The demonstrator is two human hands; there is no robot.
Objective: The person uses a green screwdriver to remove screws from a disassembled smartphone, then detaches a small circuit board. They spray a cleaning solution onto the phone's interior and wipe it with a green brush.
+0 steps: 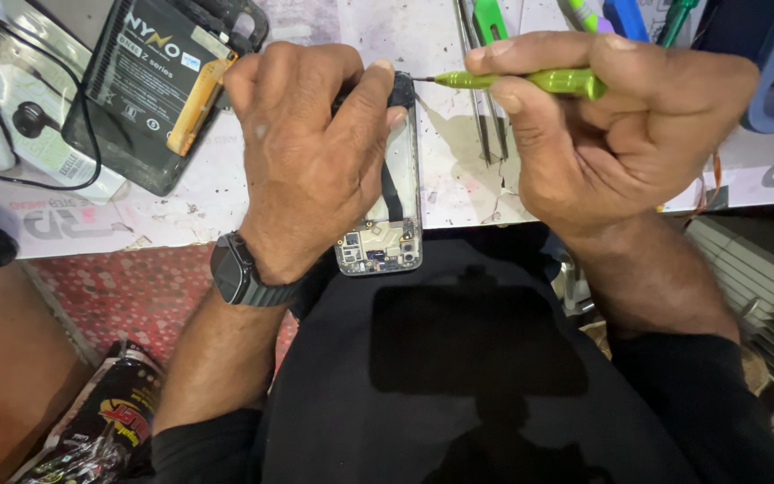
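1. My left hand [311, 152] is clamped over the opened phone [385, 235], palm on top, thumb and fingers gripping its long sides. The phone lies at the near edge of the workbench [217, 193], its lower end hanging just over my lap.
2. I judge the phone light but fragile: a thin rigid frame, with bare circuit board and a dark flex ribbon showing at the near end. I'd keep my hold on the frame edges, never on the board or ribbon.
3. Its long axis runs away from me, almost straight; the exposed board end points toward my body, the far end toward the tools at the back of the bench.
4. My right hand [615, 125] is closed round the green screwdriver [530, 82], pinched between thumb and forefinger. It is slim, stiff and light, and its smooth barrel could roll in my grip.
5. The screwdriver lies nearly level, tip pointing left, meeting the phone's far corner.
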